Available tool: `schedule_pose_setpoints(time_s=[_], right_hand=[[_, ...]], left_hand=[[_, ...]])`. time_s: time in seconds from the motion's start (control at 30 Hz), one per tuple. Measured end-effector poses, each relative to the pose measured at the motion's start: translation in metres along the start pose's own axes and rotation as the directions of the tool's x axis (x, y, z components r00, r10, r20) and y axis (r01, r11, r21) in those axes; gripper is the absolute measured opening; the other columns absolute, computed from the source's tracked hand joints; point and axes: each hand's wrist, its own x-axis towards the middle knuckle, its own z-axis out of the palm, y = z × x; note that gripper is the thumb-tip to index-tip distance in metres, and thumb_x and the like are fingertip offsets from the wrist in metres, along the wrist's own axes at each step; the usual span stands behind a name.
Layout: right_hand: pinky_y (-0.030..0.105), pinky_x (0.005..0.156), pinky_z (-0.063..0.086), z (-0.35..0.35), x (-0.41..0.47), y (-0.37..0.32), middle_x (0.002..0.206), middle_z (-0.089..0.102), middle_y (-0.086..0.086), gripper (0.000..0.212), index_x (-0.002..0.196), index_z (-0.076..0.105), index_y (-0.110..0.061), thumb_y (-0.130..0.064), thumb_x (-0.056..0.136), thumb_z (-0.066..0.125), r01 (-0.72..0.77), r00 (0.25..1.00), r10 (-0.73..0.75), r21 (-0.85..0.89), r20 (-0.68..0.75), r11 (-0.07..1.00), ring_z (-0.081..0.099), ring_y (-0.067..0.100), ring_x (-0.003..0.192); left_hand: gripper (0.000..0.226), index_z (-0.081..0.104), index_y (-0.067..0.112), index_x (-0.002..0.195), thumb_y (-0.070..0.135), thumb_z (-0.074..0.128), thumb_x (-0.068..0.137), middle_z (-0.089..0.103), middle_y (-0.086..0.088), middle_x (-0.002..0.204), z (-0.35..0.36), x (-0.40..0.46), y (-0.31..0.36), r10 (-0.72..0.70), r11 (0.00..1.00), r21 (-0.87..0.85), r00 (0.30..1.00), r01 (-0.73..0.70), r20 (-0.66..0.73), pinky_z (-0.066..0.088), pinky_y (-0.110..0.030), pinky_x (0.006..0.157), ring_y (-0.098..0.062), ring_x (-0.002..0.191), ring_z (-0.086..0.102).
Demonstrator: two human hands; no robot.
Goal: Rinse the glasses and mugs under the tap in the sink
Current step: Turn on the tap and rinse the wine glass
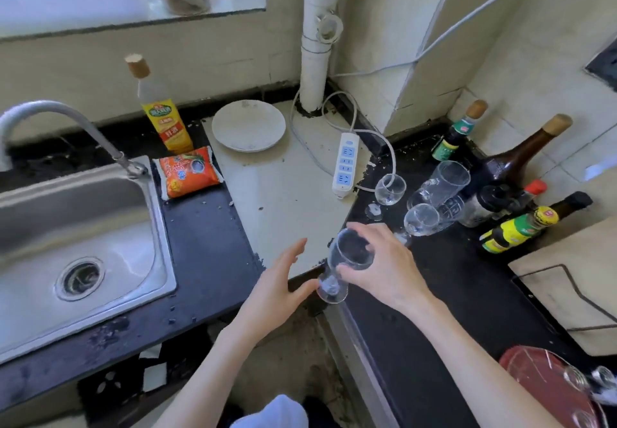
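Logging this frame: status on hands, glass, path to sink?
Right hand grips glass over counter edge. Left hand open beside its base. Sink empty, tap dry, path clear.

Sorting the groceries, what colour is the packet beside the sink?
Orange, with red and white print; the packet shows best in the head view.

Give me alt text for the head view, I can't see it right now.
The right hand grips a clear glass over the counter edge while the open left hand reaches toward its base. More glasses stand on the dark counter to the right; the steel sink and tap are at left.
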Motion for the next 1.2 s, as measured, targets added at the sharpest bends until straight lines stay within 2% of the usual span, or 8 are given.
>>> schedule_pose_setpoints(time_s=[0.13,0.37,0.57,0.63,0.77,0.93,1.03,1.2], right_hand=[[0.022,0.087,0.041,0.049,0.035,-0.092,0.117,0.046,-0.01,0.068,0.134,0.042,-0.032,-0.04,0.074,0.072,0.143,0.984,-0.149,0.067,0.097,0.987,0.047,0.006,0.1],[0.02,0.083,0.041,0.155,0.091,-0.227,0.111,0.047,-0.011,0.068,0.135,0.043,-0.032,-0.043,0.074,0.071,0.265,0.939,-0.298,0.191,0.171,0.945,0.048,0.005,0.092],[0.029,0.093,0.046,0.207,0.141,-0.286,0.116,0.054,-0.009,0.06,0.14,0.038,-0.029,-0.052,0.086,0.051,0.126,0.884,-0.279,0.383,0.375,0.915,0.054,0.006,0.101],[0.035,0.09,0.049,0.224,0.171,-0.287,0.111,0.058,-0.008,0.053,0.137,0.043,-0.022,-0.046,0.09,0.049,0.102,0.91,-0.242,0.385,0.336,0.917,0.057,0.009,0.1],[0.025,0.078,0.041,0.258,0.245,-0.273,0.114,0.06,0.007,0.04,0.131,0.049,-0.01,-0.024,0.093,0.052,0.118,0.98,-0.146,0.205,0.131,0.972,0.058,0.021,0.101],[0.033,0.097,0.036,0.307,0.313,-0.257,0.131,0.049,0.018,0.043,0.135,0.043,-0.004,-0.016,0.094,0.047,0.151,0.984,-0.151,0.015,0.095,0.988,0.047,0.03,0.119],[0.035,0.083,0.04,0.321,0.326,-0.254,0.113,0.06,0.021,0.03,0.117,0.06,-0.002,-0.015,0.094,0.045,0.229,0.973,-0.228,-0.02,0.047,0.973,0.055,0.033,0.103],[0.044,0.074,0.045,0.327,0.331,-0.25,0.091,0.065,0.022,0.024,0.096,0.068,0.003,-0.012,0.093,0.048,0.378,0.92,-0.389,-0.148,-0.055,0.914,0.058,0.036,0.085]], left_hand=[[0.063,0.029,0.052,0.125,0.032,0.068,0.081,0.055,0.016,0.122,-0.067,-0.018,-0.037,-0.01,0.986,-0.168,0.996,-0.005,-0.086,0.044,-0.021,0.096,0.005,0.107,0.055],[0.074,0.028,0.043,0.131,0.043,0.07,0.069,0.058,0.002,0.119,-0.201,-0.047,-0.124,-0.16,0.927,-0.366,0.967,0.077,-0.2,0.053,-0.032,0.084,-0.013,0.096,0.064],[0.068,0.041,0.042,0.118,0.053,0.077,0.062,0.058,-0.003,0.108,-0.27,-0.059,-0.178,-0.322,0.853,-0.499,0.905,0.151,-0.277,0.053,-0.036,0.081,-0.013,0.086,0.063],[0.069,0.043,0.043,0.116,0.055,0.076,0.057,0.06,-0.004,0.108,-0.281,-0.054,-0.197,-0.412,0.794,-0.58,0.861,0.18,-0.297,0.052,-0.04,0.083,-0.02,0.084,0.065],[0.066,0.042,0.043,0.115,0.05,0.076,0.058,0.059,-0.008,0.108,-0.29,-0.037,-0.231,-0.534,0.705,-0.676,0.788,0.215,-0.306,0.052,-0.042,0.084,-0.018,0.077,0.065],[0.061,0.039,0.023,0.129,0.029,0.07,0.077,0.059,-0.008,0.1,-0.29,-0.014,-0.261,-0.637,0.625,-0.746,0.703,0.229,-0.317,0.053,-0.047,0.083,-0.02,0.072,0.061],[0.054,0.039,0.021,0.127,0.023,0.067,0.081,0.055,-0.016,0.109,-0.288,-0.007,-0.266,-0.682,0.55,-0.807,0.673,0.214,-0.286,0.054,-0.044,0.08,-0.024,0.074,0.058],[0.069,0.041,0.025,0.123,0.039,0.07,0.063,0.056,-0.017,0.115,-0.287,-0.004,-0.274,-0.703,0.499,-0.846,0.659,0.188,-0.269,0.057,-0.042,0.078,-0.026,0.078,0.06]])
